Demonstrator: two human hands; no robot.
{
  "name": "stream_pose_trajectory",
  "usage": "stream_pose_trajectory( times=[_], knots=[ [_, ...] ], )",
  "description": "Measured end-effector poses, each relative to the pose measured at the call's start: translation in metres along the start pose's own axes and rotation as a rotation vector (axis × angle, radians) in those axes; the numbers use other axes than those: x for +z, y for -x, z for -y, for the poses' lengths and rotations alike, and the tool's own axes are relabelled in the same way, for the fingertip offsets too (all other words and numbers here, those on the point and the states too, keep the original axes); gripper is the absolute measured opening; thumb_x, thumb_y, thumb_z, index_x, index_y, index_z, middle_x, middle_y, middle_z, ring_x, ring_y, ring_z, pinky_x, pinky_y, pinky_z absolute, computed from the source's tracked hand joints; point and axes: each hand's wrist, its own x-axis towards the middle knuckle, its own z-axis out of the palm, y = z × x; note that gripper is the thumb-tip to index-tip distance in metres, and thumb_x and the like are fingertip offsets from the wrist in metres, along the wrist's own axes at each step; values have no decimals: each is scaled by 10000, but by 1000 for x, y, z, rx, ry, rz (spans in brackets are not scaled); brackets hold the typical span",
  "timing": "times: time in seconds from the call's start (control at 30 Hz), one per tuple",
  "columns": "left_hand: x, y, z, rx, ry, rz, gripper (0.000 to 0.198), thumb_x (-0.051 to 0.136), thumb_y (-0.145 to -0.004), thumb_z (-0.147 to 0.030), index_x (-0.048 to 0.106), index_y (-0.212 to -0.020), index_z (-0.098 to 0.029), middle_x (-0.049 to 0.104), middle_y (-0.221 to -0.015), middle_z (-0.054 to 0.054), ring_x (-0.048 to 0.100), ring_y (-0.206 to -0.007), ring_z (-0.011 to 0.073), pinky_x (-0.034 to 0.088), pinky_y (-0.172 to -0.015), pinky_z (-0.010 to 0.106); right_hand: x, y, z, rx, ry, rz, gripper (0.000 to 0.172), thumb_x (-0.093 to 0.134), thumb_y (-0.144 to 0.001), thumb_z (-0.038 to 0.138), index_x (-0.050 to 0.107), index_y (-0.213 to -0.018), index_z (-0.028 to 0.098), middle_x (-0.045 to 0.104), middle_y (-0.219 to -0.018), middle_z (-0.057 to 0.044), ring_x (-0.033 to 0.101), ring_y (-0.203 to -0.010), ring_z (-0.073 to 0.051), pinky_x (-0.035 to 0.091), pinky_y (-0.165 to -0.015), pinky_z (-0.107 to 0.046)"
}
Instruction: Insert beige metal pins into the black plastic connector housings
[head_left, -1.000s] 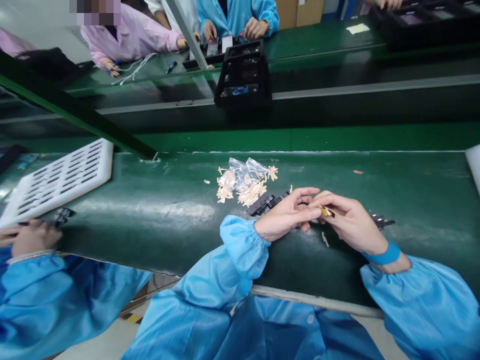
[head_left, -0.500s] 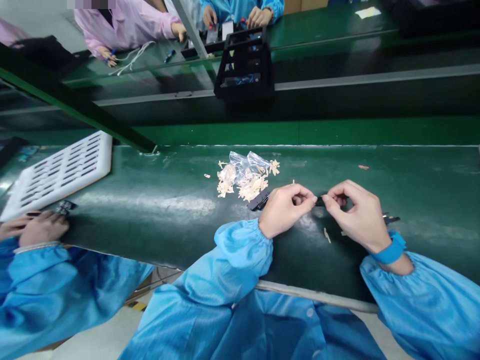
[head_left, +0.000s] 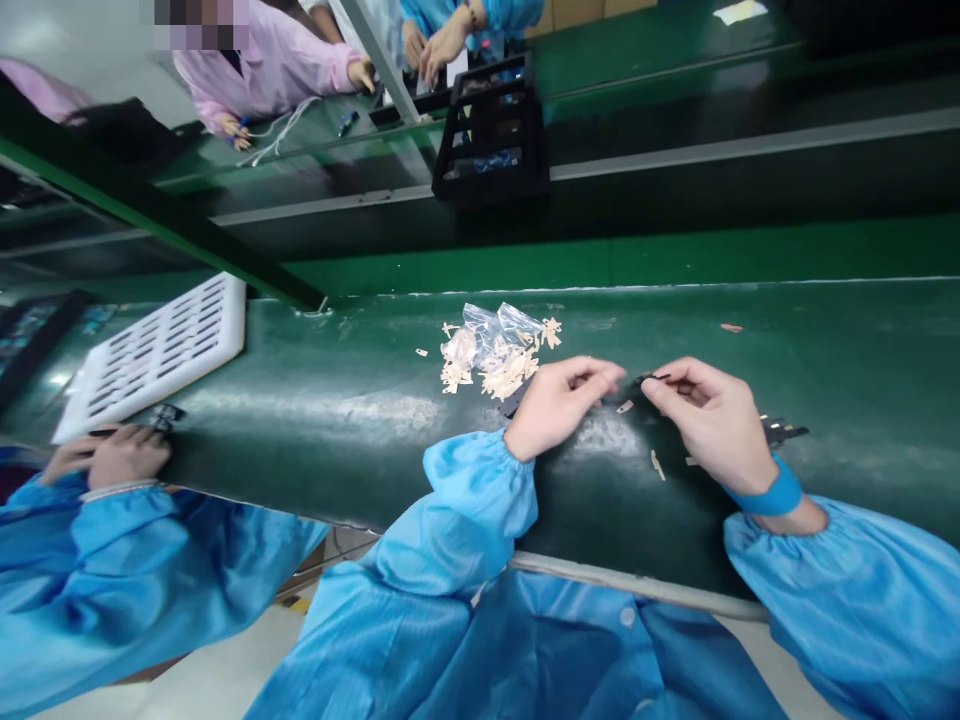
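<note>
1. A half second ago, both hands were at the small black part (head_left: 649, 380). Now the left hand (head_left: 553, 402) has come away, and there is a gap between the hands.
2. The right hand (head_left: 709, 425) pinches the black part in its fingertips, up above the table (head_left: 337, 480). So that one hand has it alone.
3. The left hand's thumb and fingers are close together, but blurry. I cannot tell if they hold anything.
4. A little pale piece (head_left: 625, 406) now shows under the gap. It may have come off the black part, which would mean that bit of work is done.
5. The pale heap (head_left: 510, 378) and the dark parts (head_left: 781, 431) by the right wrist look the same.
</note>
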Motion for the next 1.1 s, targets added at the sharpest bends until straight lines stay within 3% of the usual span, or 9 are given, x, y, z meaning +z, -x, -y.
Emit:
stream_pose_trajectory(
  times=[0.13, 0.2, 0.3, 0.4, 0.6, 0.7, 0.83, 1.1],
  knots=[
    [-26, 20, 7, 136, -355, -224, 170, 624, -993, -308, 734, -1056, -196, 760, -988, 52, 690, -866, 158, 548, -828, 303, -2, -4, 1, 5, -2, -114, 169, 794, -810, 363, 717, -793, 215, 674, -698, -7, 574, -603, -138, 475, -576, -262],
    [-31, 39, 17, 204, -643, -180, 151, 647, -989, -323, 720, -1048, -204, 745, -1001, 58, 689, -912, 190, 538, -868, 343, -3, -6, 2, 7, -13, -110, 169, 790, -803, 367, 721, -789, 214, 687, -713, -15, 583, -617, -144, 477, -578, -265],
    [-27, 62, 31, 262, -1005, -190, 273, 706, -956, -378, 676, -1166, -205, 721, -1133, 98, 680, -1065, 266, 524, -905, 394, -3, -7, 2, -2, -25, -103, 172, 789, -806, 373, 720, -794, 216, 673, -697, -8, 580, -607, -145, 478, -574, -269],
    [-21, 71, 37, 245, -1146, -210, 213, 653, -985, -292, 642, -1174, -195, 700, -1141, 108, 677, -1060, 263, 534, -883, 386, -4, -9, 0, -11, -23, -115, 180, 795, -817, 377, 710, -792, 220, 618, -633, 15, 555, -571, -140, 473, -558, -270],
    [-23, 77, 31, 261, -1042, -110, 141, 581, -1021, -248, 657, -1133, -211, 730, -1166, 83, 696, -1082, 223, 562, -935, 351, -7, -11, -3, -16, -22, -122, 207, 809, -824, 398, 706, -795, 221, 598, -610, 23, 536, -542, -139, 471, -536, -274],
    [-23, 77, 31, 253, -890, -150, 178, 578, -1031, -302, 699, -1132, -220, 768, -1161, 74, 729, -1041, 204, 566, -953, 342, -7, -12, -4, -7, -26, -127, 186, 805, -820, 377, 706, -797, 222, 609, -621, 20, 535, -549, -139, 464, -543, -272],
    [-20, 66, 32, 77, -709, -195, 207, 649, -982, -311, 751, -1138, -223, 814, -1023, 38, 746, -794, 161, 578, -809, 289, -7, -13, -6, 6, -42, -132, 186, 796, -825, 376, 696, -799, 221, 596, -612, 26, 521, -538, -135, 446, -534, -272],
    [-26, 63, 27, 23, -577, -280, 208, 621, -984, -335, 788, -1054, -231, 819, -1024, 35, 741, -819, 160, 562, -833, 290, -6, -14, -4, -22, -53, -120, 183, 792, -820, 366, 691, -776, 219, 586, -587, 29, 506, -510, -128, 418, -490, -262]
  ],
)
